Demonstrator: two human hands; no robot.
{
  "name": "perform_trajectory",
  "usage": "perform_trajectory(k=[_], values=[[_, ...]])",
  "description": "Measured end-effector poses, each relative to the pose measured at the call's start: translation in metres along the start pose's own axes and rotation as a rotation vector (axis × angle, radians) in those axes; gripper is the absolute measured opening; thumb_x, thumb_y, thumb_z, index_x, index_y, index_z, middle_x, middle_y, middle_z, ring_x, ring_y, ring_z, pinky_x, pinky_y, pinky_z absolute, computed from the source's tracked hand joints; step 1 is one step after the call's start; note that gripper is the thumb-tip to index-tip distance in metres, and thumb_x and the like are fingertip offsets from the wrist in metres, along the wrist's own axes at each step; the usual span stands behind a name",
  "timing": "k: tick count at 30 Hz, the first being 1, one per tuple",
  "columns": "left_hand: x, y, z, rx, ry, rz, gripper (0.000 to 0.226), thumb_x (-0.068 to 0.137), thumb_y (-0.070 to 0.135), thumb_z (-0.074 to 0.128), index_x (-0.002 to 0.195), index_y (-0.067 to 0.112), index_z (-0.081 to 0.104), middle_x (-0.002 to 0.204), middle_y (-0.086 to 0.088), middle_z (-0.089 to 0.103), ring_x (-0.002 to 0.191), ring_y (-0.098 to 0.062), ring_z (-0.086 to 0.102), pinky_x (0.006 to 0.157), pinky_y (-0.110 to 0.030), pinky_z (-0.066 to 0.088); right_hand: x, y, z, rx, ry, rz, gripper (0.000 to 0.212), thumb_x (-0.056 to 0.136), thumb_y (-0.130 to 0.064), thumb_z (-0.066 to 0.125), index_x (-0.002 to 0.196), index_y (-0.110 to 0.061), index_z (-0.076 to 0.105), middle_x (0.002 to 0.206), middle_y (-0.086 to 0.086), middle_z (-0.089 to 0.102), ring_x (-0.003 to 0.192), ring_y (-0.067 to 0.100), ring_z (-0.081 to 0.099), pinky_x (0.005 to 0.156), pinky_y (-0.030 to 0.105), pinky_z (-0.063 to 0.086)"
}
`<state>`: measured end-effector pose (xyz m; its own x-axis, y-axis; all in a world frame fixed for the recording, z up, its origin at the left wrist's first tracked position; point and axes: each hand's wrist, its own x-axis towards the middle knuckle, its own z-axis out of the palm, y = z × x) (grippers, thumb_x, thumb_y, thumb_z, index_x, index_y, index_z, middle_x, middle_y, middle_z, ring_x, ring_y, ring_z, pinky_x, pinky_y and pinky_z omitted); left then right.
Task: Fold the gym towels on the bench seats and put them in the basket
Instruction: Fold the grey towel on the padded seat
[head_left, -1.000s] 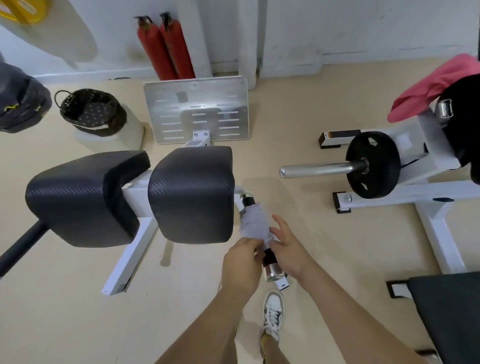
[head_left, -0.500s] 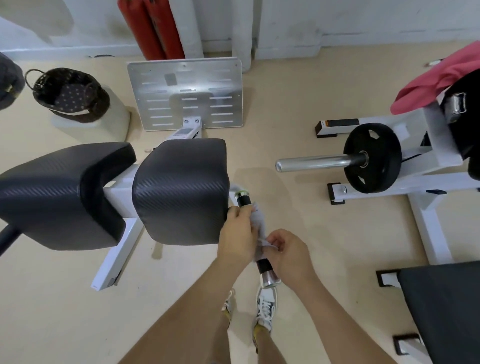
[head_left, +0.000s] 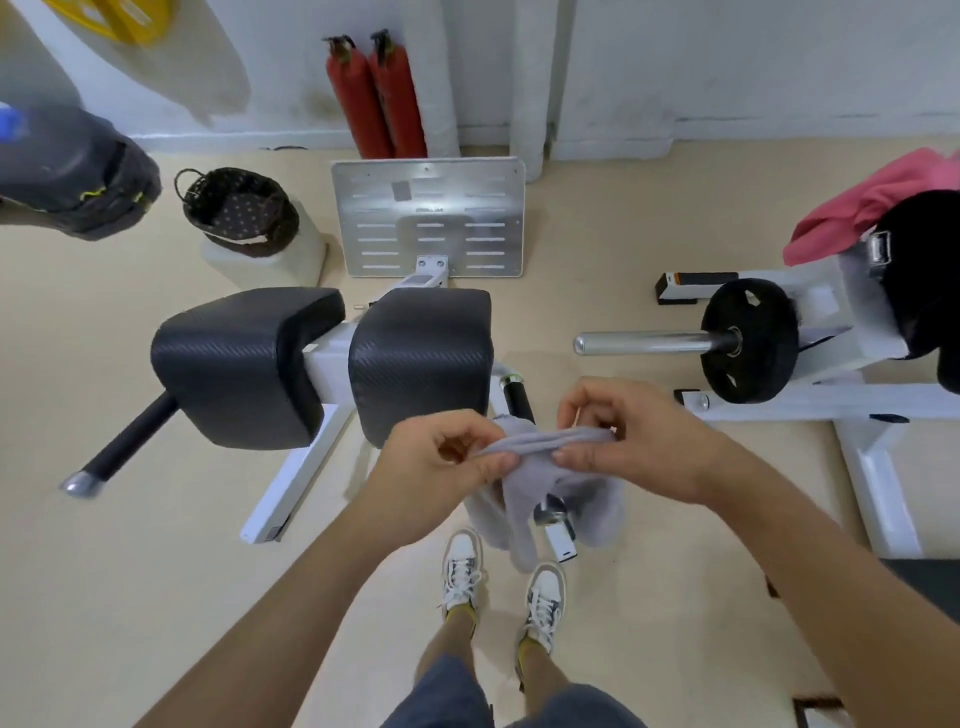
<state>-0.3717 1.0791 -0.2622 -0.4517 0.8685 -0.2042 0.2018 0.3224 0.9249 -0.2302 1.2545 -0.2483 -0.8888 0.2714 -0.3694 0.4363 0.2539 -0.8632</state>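
A small grey towel (head_left: 540, 483) hangs in the air between my hands, above the bench's black handle (head_left: 517, 397). My left hand (head_left: 441, 462) pinches its top edge on the left. My right hand (head_left: 628, 436) pinches the same edge on the right, and the rest of the cloth droops below. The dark woven basket (head_left: 236, 210) with a dotted lining sits on a pale block at the far left, well away from both hands. A pink towel (head_left: 872, 202) lies over the machine at the right.
Two black bench pads (head_left: 421, 364) on a white frame stand just ahead of my hands. A metal footplate (head_left: 428, 218) and two red cylinders (head_left: 376, 98) are behind it. A weight plate (head_left: 748, 345) on a bar sits at the right. My shoes (head_left: 501, 587) are below.
The grey towel has come off the bench handle and now hangs lifted between my hands. My hands have moved apart and up, stretching its top edge.
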Motion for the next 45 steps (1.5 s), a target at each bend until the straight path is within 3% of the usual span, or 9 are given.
perform_trajectory(k=[3,7,10,15,19,26,29,33,45], values=[[-0.027,0.034,-0.035,0.019,-0.091,-0.088,0.013,0.08,0.037,0.069,0.082,0.024,0.069,0.068,-0.013,0.059,0.061,-0.03,0.046,0.056,-0.03,0.038,-0.007,-0.047,-0.006,-0.212,-0.006,-0.111,0.014,0.075,-0.023,0.079,0.084,-0.023,0.068,0.069,-0.004,0.062,0.063,0.004,0.052,0.058,0.017,0.039],[-0.067,0.059,-0.094,0.248,-0.331,-0.193,0.011,0.081,0.033,0.074,0.074,0.028,0.067,0.066,0.011,0.057,0.063,-0.003,0.05,0.059,-0.017,0.038,-0.015,-0.09,0.004,-0.365,0.007,-0.18,0.011,0.075,-0.03,0.076,0.073,-0.028,0.066,0.069,-0.008,0.063,0.068,0.001,0.056,0.061,0.015,0.041],[-0.096,0.058,-0.142,0.57,-0.359,-0.28,0.027,0.084,0.029,0.069,0.061,0.028,0.054,0.057,0.016,0.047,0.056,-0.003,0.043,0.054,-0.016,0.033,-0.023,-0.114,0.009,-0.364,0.047,-0.177,0.018,0.079,-0.034,0.07,0.07,-0.02,0.064,0.068,-0.002,0.061,0.065,0.008,0.055,0.063,0.026,0.043],[-0.138,0.028,-0.219,0.544,-0.131,-0.318,0.044,0.094,0.038,0.055,0.061,0.011,0.044,0.056,0.009,0.035,0.054,-0.007,0.033,0.051,-0.018,0.029,-0.023,-0.139,0.033,-0.138,0.078,-0.066,0.037,0.089,-0.039,0.061,0.073,-0.005,0.06,0.066,0.001,0.047,0.066,0.013,0.043,0.065,0.032,0.031],[-0.15,-0.012,-0.266,0.343,0.131,-0.235,0.043,0.09,0.038,0.063,0.056,0.017,0.046,0.051,0.009,0.037,0.048,-0.01,0.037,0.047,-0.022,0.032,-0.005,-0.146,0.075,-0.23,0.059,0.016,0.019,0.087,-0.031,0.067,0.071,-0.022,0.062,0.065,-0.011,0.053,0.064,0.006,0.048,0.062,0.024,0.035],[-0.149,-0.072,-0.335,0.604,0.005,-0.202,0.014,0.091,0.023,0.06,0.077,0.026,0.06,0.073,0.009,0.06,0.064,-0.006,0.051,0.057,-0.021,0.04,0.027,-0.145,0.132,-0.596,0.015,0.236,0.025,0.071,-0.022,0.071,0.06,-0.023,0.048,0.057,-0.009,0.046,0.053,0.009,0.039,0.052,0.023,0.032],[-0.129,-0.088,-0.36,0.759,0.141,-0.144,0.013,0.088,0.029,0.063,0.075,0.03,0.061,0.076,0.008,0.064,0.077,-0.016,0.058,0.068,-0.031,0.044,0.04,-0.146,0.138,-0.621,0.172,0.276,0.019,0.075,-0.032,0.073,0.068,-0.022,0.058,0.065,-0.006,0.057,0.06,0.012,0.05,0.055,0.026,0.037],[-0.073,-0.116,-0.372,0.918,0.183,-0.039,0.024,0.081,0.006,0.058,0.098,0.02,0.068,0.085,-0.002,0.059,0.088,-0.03,0.056,0.064,-0.033,0.038,0.079,-0.139,0.132,-0.554,0.358,0.31,0.013,0.083,-0.032,0.067,0.076,-0.021,0.063,0.069,-0.006,0.058,0.067,0.013,0.054,0.055,0.026,0.036],[0.084,-0.173,-0.368,0.959,0.366,-0.221,0.04,0.075,0.002,0.056,0.109,0.02,0.063,0.102,-0.008,0.055,0.1,-0.032,0.049,0.074,-0.036,0.037,0.247,-0.054,0.083,-0.698,0.702,0.347,0.018,0.085,-0.013,0.052,0.091,-0.011,0.069,0.098,0.017,0.058,0.088,0.037,0.057,0.072,0.033,0.044]])
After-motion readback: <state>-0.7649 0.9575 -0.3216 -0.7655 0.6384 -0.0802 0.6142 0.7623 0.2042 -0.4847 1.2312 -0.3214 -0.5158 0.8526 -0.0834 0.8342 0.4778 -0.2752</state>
